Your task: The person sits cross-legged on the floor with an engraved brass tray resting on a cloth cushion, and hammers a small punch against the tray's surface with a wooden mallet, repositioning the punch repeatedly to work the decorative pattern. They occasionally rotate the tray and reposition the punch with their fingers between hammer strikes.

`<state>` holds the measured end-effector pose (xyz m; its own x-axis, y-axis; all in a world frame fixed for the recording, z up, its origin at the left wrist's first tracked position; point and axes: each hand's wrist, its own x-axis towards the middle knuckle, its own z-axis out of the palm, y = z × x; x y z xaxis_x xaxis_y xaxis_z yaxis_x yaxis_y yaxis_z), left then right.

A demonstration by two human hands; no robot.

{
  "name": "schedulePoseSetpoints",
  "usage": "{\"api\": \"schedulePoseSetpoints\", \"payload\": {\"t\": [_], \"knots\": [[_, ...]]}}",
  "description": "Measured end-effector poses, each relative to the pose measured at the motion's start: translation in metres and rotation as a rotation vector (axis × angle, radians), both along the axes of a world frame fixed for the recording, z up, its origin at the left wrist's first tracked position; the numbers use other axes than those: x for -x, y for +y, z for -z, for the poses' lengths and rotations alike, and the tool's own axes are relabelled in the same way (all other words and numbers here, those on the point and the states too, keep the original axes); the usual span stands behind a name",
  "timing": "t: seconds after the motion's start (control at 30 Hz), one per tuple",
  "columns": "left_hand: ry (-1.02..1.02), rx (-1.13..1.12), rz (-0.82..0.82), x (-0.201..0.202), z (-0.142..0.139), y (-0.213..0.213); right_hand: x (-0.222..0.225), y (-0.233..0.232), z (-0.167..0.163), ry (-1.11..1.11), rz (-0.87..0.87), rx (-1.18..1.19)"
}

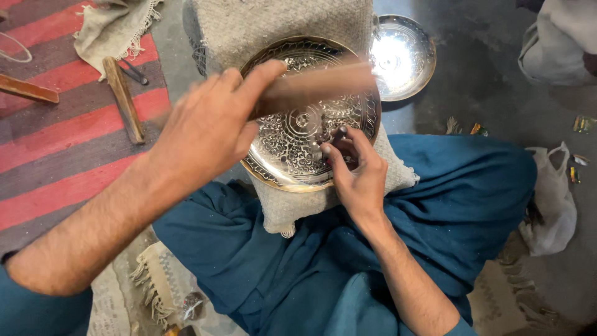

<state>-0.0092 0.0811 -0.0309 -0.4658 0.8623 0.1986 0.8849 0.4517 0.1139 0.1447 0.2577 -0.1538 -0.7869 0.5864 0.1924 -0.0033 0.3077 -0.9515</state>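
Left hand [205, 127], at centre-left of the frame, is clenched around a wooden stick [314, 87] that shows as a blurred bar lying across the upper part of an engraved metal plate [292, 146]; the thumb extends along the stick. Right hand [354, 171], at centre, pinches a small dark punch tool [340, 132] between thumb and fingers, its tip set on the plate's patterned surface just right of the central rosette. Plate: round, silver-coloured with a brass-coloured rim, covered in concentric rings of fine ornament, resting tilted on a grey woven cushion [280, 25] that sits on the person's lap, which is clothed in blue fabric [454, 186]. Upper right of the frame: a plain shiny metal bowl [404, 56] on the dark floor, just beside the cushion. Left of the frame: a red and grey striped rug [56, 137] bearing a wooden mallet-like stick [123, 99], a second piece of wood [28, 89] at the far left edge, and a fringed beige cloth [112, 28]. Right edge: a white plastic bag [553, 199] on the floor, well apart from both hands
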Motion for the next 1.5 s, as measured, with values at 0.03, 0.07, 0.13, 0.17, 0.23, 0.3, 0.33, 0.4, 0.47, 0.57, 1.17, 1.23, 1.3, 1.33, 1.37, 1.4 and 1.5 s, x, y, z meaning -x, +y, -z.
{"api": "schedulePoseSetpoints", "payload": {"t": [0.03, 0.07, 0.13, 0.17, 0.23, 0.3, 0.33, 0.4, 0.47, 0.57, 1.17, 1.23, 1.3, 1.33, 1.37, 1.4, 1.5], "knots": [[-0.187, -0.043, -0.027, 0.000, -0.001, 0.000, 0.000, 0.000, 0.000, -0.027, -0.003, -0.005], [0.021, 0.014, 0.001, 0.001, -0.001, 0.002, 0.000, 0.000, 0.000, -0.049, -0.004, -0.011], [0.438, 0.126, 0.048, 0.001, -0.001, 0.003, 0.000, 0.001, 0.001, -0.059, -0.007, -0.014], [0.269, 0.071, 0.021, 0.001, -0.001, 0.003, 0.000, 0.001, 0.001, -0.046, -0.009, -0.009], [-0.079, -0.036, -0.020, 0.001, -0.001, 0.002, -0.001, 0.000, 0.001, -0.025, -0.004, -0.001], [0.280, 0.063, 0.009, 0.000, 0.001, 0.002, -0.001, 0.001, 0.001, 0.002, -0.013, -0.009], [0.462, 0.112, 0.023, 0.000, 0.001, 0.002, -0.001, 0.001, 0.001, -0.020, -0.007, -0.020], [0.324, 0.004, 0.044, 0.001, 0.001, 0.000, -0.001, 0.000, 0.001, -0.062, -0.005, -0.043], [0.231, -0.026, 0.045, 0.000, 0.002, 0.000, -0.002, -0.001, 0.001, -0.034, -0.009, -0.023], [0.289, 0.067, 0.003, -0.002, 0.002, 0.000, -0.001, -0.001, 0.004, -0.028, -0.008, -0.019], [-0.387, -0.113, -0.139, -0.016, 0.003, -0.029, 0.008, 0.012, 0.001, 0.000, -0.167, 0.085], [-0.394, -0.088, -0.137, -0.015, 0.006, -0.028, 0.008, 0.011, 0.002, -0.026, -0.144, 0.041], [-0.364, -0.088, -0.135, -0.013, 0.008, -0.026, 0.008, 0.010, 0.003, -0.040, -0.113, 0.043], [-0.351, -0.085, -0.135, -0.013, 0.008, -0.025, 0.008, 0.009, 0.004, -0.026, -0.108, 0.045], [-0.343, -0.083, -0.125, -0.012, 0.008, -0.024, 0.008, 0.008, 0.005, -0.010, -0.103, 0.046], [-0.334, -0.081, -0.116, -0.012, 0.007, -0.024, 0.009, 0.007, 0.006, 0.008, -0.099, 0.047], [-0.324, 0.001, -0.155, -0.012, 0.004, -0.022, 0.009, 0.005, 0.007, -0.003, -0.085, 0.041]]}}
